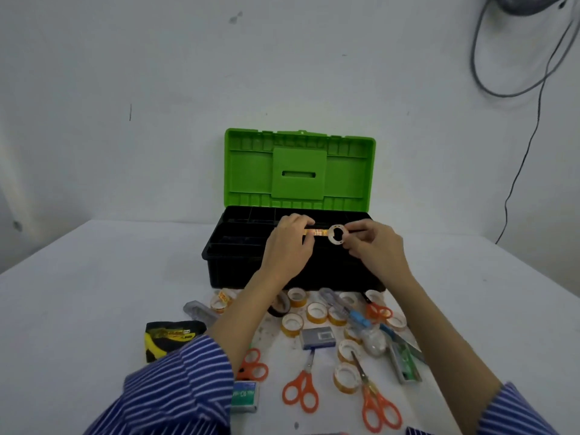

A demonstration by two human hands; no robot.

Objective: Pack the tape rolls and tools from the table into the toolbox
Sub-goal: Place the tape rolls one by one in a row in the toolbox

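A black toolbox (pixel 226 262) with its green lid (pixel 299 171) raised stands at the table's middle. Both hands hover over its open compartments. My right hand (pixel 373 246) pinches a small tape roll (pixel 337 235) by its rim. My left hand (pixel 290 246) grips the loose tape end (pixel 315 232) pulled out from that roll. In front of the box lie several small tape rolls (pixel 317 312), several orange-handled scissors (pixel 301 387), staple boxes (pixel 318 337) and a stapler (pixel 405 362).
A black-and-yellow tool (pixel 169 337) lies at the front left beside a grey cutter (pixel 201 312). A green staple box (pixel 244 397) sits near my left sleeve. Cables (pixel 518 89) hang on the wall at the right.
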